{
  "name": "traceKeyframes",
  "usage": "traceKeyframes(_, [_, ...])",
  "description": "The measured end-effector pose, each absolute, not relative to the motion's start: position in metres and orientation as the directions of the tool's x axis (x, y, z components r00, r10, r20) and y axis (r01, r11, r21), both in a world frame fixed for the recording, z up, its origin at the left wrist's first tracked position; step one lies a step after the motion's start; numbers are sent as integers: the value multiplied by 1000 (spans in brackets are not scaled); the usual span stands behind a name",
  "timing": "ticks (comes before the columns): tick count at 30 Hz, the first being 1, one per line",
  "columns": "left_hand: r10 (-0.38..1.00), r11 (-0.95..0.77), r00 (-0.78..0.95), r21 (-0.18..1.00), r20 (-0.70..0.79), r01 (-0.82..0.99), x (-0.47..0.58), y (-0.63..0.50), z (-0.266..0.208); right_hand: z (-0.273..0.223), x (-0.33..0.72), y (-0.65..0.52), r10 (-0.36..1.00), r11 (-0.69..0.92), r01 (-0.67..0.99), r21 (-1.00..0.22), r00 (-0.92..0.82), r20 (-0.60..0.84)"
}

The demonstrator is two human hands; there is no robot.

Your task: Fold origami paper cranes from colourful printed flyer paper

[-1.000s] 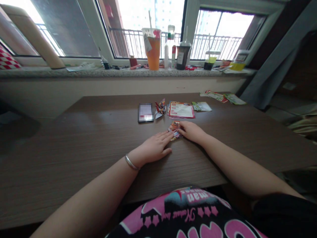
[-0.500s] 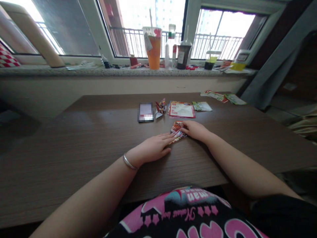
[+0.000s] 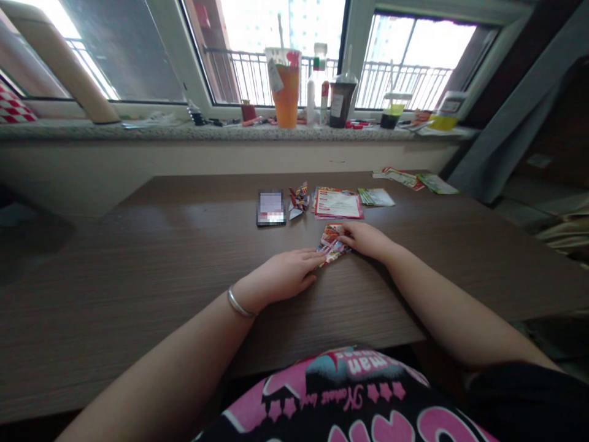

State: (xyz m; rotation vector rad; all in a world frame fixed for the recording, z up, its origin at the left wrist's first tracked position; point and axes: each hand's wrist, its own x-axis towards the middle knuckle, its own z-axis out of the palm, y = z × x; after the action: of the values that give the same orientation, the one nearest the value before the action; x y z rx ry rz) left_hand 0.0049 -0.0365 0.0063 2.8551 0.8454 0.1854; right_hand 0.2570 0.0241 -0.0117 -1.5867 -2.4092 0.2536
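Note:
A folded, brightly printed paper [image 3: 332,247] lies on the brown table between my two hands. My left hand [image 3: 288,273] rests flat with its fingers stretched out, their tips pressing the paper's left corner. From the right, my right hand [image 3: 365,239] grips the paper's upper right edge with thumb and fingers curled. Part of the paper is covered by the fingers. Just beyond, a folded paper shape [image 3: 299,201] in similar colours stands beside a stack of printed sheets [image 3: 338,204].
A phone or tablet [image 3: 271,209] with a blurred screen lies left of the folded shape. Green-edged slips [image 3: 376,197] and more leaflets [image 3: 405,178] are at the back right. Along the windowsill [image 3: 221,132] stand an orange drink cup [image 3: 288,92], a dark cup [image 3: 342,103] and bottles.
The right hand has shifted very slightly to the right along the paper's edge, and a bit more of the printed surface shows. The left hand stays on the corner.

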Motion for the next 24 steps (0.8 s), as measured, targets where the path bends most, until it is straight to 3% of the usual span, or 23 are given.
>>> traceKeyframes(12, [531,-836,839,233,115,497,2,-34,8,-12,258,24,921,389,856,-340,-372,117])
traceKeyframes(16, [536,-833,836,230,114,503,2,-35,8,-12,254,20,916,380,869,-317,-307,258])
traceKeyframes(19, [539,-833,834,223,118,506,3,-35,7,-7,245,12,815,553,801,-227,-465,346])
traceKeyframes(24, [540,-832,835,221,109,509,4,-37,8,-1,227,-5,672,726,684,-68,-686,278])
